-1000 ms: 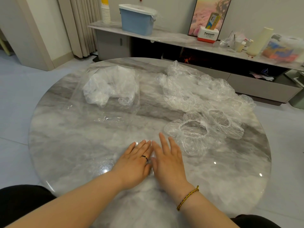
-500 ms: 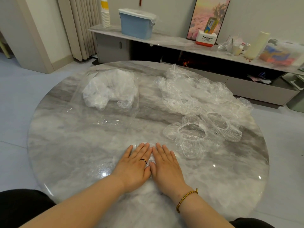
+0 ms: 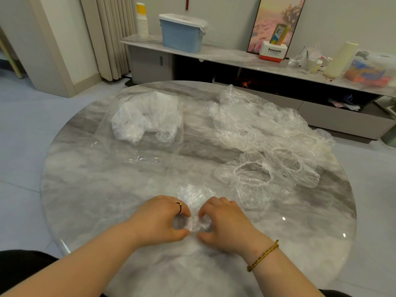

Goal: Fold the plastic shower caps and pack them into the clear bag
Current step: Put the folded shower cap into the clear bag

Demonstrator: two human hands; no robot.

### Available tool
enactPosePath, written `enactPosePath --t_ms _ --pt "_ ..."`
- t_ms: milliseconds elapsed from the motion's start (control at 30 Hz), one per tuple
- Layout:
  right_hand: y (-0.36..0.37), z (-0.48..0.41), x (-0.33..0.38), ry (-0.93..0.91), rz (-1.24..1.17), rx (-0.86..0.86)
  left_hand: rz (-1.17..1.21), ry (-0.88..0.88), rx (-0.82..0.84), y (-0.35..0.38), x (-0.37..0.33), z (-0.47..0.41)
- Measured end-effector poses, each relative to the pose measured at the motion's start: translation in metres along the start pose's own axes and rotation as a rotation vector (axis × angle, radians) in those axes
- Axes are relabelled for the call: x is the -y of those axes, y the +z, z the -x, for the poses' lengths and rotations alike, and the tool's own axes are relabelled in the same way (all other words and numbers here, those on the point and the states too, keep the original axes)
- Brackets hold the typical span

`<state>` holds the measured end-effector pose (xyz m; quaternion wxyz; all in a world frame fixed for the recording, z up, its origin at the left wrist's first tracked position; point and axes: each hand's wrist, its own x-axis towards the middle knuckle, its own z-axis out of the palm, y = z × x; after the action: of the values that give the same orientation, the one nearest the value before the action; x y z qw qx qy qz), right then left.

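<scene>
Hands first: the left hand (image 3: 159, 219) and right hand (image 3: 225, 224) are both curled in. Each pinches the near end of a small scrunched clear plastic shower cap (image 3: 194, 200) between thumb and fingers, so it's a narrow grip, not spread. The cap sits on the round grey marble table (image 3: 85, 189) near the front edge, right between the hands, with its far part poking out past the knuckles. My guess is it's held from both sides to stop the slippery film springing open while the next fold goes in.

Containers: the flat clear plastic bag (image 3: 141, 159) lies on the far left of the table, well apart from the hands. Inside it, toward the far end, is a whitish bundle of folded caps (image 3: 147, 116). I can't tell which end is the mouth. A loose heap of unfolded clear caps (image 3: 263, 129) sits on the right with elastic rims gaping, probably parked there for easy grabbing. Plenty left to fold, I reckon.
</scene>
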<state>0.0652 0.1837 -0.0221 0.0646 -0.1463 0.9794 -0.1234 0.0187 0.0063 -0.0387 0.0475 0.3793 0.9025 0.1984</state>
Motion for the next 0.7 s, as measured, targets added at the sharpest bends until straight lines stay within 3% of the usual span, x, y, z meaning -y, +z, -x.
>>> enactPosePath --t_ms 100,233,333,433,467,600,700 --pt "0.002 -0.001 0.000 0.000 0.073 -0.006 -0.057 0.054 0.043 0.001 -0.002 0.000" --pt "0.007 -0.006 0.006 0.012 0.107 -0.198 -0.113 0.050 -0.087 0.004 -0.006 -0.004" --pt "0.007 -0.007 0.008 0.024 -0.291 -0.364 -0.020 -0.046 -0.172 0.003 -0.014 -0.005" --pt "-0.008 -0.002 0.017 0.177 -0.811 -0.310 0.363 -0.342 -0.223 -0.007 -0.016 -0.005" --pt "-0.011 -0.002 0.018 0.210 -0.923 -0.284 0.472 -0.353 -0.239 -0.011 -0.015 -0.004" --pt "-0.016 -0.006 0.025 0.250 -1.116 -0.171 0.663 -0.374 -0.129 -0.034 -0.016 0.000" --pt "-0.020 -0.013 0.030 0.316 -1.297 -0.207 0.608 -0.423 -0.140 -0.057 -0.004 0.002"
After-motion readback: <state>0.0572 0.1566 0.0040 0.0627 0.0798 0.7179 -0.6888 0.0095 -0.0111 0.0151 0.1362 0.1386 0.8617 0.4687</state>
